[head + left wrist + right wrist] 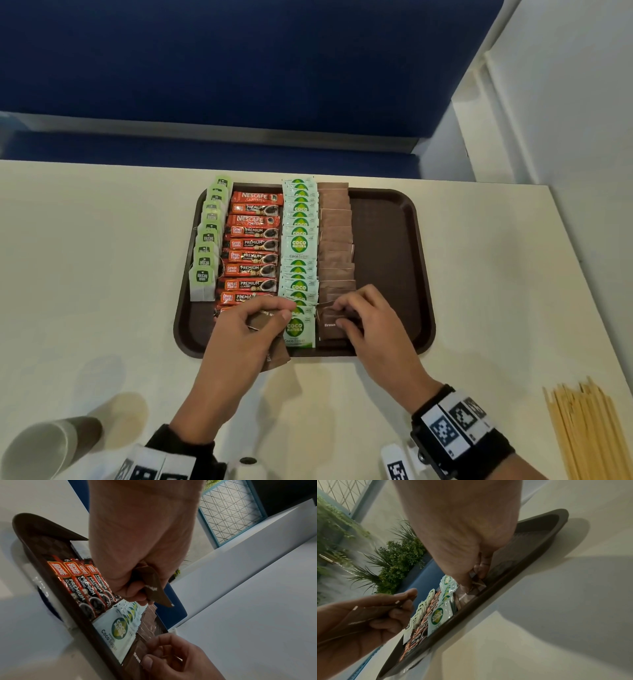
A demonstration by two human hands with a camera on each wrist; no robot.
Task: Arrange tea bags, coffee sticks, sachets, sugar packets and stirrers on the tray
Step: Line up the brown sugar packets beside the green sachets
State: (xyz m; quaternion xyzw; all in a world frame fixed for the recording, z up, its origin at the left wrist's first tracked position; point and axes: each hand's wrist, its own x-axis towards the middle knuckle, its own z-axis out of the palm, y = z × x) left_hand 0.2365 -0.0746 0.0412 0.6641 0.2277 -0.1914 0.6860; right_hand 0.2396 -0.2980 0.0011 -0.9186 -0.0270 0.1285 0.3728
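Observation:
A dark brown tray [390,240] holds four rows: green-tagged tea bags [205,253], red coffee sticks [251,255], white-green Coco Sugar sachets [299,240] and brown sugar packets [337,240]. My left hand [239,329] hovers over the tray's near edge and grips a small stack of brown sugar packets [154,588]. My right hand [363,318] pinches the nearest brown sugar packet [330,325] at the front of the brown row [471,588], thumb on its face. The tray's right strip is bare.
Wooden stirrers [582,431] lie in a pile at the table's near right. A paper cup [51,445] lies on its side at the near left. A blue bench runs behind the table; a white wall stands to the right.

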